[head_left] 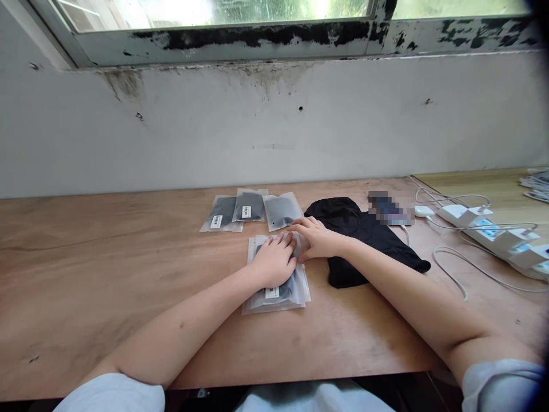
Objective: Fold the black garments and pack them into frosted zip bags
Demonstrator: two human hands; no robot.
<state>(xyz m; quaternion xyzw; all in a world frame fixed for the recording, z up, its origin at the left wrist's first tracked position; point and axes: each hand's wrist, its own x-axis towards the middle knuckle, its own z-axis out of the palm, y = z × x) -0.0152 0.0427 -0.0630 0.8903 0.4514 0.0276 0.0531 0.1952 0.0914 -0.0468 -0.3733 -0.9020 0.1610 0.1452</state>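
Observation:
A small stack of frosted plastic bags (257, 303) with dark contents lies on the wooden table. My left hand (275, 260) rests palm down on top of it, fingers stretched out, and a white label shows below the palm. At the stack's upper right corner is my right hand (316, 237), its fingers spread and touching or just above the edge. Behind the stack lie a bag with a barcode label at the left (223, 213), a labelled middle bag (249, 206) overlapping it, and a right bag (283, 210) beside my right fingertips.
Black cloth (343, 214) lies partly under my right forearm. Beyond it is a blurred-out phone (388, 207) on a white cable. A white power strip (493, 234) with plugged chargers and loose cables occupies the right side. The wall (193, 131) and window stand behind the table (107, 274).

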